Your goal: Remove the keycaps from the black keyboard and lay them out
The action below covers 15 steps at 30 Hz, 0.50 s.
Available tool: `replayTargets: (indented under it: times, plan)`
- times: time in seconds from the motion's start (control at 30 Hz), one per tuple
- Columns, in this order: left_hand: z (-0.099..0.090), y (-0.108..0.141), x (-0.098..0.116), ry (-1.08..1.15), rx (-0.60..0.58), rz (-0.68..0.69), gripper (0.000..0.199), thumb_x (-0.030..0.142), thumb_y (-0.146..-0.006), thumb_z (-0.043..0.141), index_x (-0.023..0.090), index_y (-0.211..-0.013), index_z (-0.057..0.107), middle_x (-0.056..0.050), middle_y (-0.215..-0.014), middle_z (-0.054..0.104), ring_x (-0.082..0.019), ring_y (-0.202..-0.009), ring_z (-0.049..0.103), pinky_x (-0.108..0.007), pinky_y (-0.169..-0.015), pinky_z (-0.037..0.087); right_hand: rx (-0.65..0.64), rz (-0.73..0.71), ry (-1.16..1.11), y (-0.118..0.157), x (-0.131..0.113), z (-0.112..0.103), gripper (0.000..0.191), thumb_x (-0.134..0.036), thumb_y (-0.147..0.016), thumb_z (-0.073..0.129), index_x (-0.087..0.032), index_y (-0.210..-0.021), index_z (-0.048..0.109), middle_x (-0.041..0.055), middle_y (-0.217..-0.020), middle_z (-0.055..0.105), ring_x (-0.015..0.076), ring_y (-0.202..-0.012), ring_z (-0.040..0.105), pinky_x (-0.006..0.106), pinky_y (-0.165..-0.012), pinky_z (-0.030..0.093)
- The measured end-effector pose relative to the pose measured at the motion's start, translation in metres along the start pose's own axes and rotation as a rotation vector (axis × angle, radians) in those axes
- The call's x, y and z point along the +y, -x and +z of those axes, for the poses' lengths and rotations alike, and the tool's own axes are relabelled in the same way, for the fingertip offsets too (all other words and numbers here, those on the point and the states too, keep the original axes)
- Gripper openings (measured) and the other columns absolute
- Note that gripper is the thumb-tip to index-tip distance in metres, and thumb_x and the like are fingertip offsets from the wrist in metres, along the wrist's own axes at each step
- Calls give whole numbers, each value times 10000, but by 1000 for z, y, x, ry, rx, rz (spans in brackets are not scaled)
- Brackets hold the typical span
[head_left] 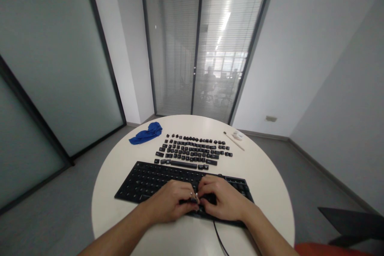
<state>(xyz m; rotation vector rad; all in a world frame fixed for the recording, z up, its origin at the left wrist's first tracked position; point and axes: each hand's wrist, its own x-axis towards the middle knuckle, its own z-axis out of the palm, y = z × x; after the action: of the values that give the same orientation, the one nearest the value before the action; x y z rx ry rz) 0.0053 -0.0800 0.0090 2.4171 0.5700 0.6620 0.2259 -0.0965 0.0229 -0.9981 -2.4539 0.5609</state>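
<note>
A black keyboard lies on the round white table, its left part stripped of keycaps. My left hand is over its middle with fingers pinched together. My right hand is closed beside it, its fingertips meeting those of the left. Between the fingertips is a small shiny metal piece, too small and covered to name. Both hands hide the keyboard's middle and right part. Beyond the keyboard, loose black keycaps are set out in rows, with the long space bar in the nearest row.
A crumpled blue cloth lies at the table's far left. Toward the far right are a thin brush and a small white item. The keyboard's cable runs off the near side. A dark and red chair stands at the right.
</note>
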Motion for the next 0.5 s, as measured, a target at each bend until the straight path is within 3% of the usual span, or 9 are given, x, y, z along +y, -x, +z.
replayTargets:
  times: [0.37,0.5]
  plan:
    - [2,5,-7,154,77,-32,161,286,-911,644,215,-982,771,-53,-898,738,-166,-830,680,-237,-771,492,-3,1,-3,2,2,1,228,-85,-741,608,-218,-867,743,18,-867,655,161,-826,605,262,-755,454]
    - [2,5,-7,215,111,-60,157,273,-912,644,211,-972,774,-51,-894,742,-166,-830,682,-238,-775,491,-13,-8,26,2,3,1,160,-272,-748,744,-227,-902,748,21,-893,659,172,-837,598,271,-759,452]
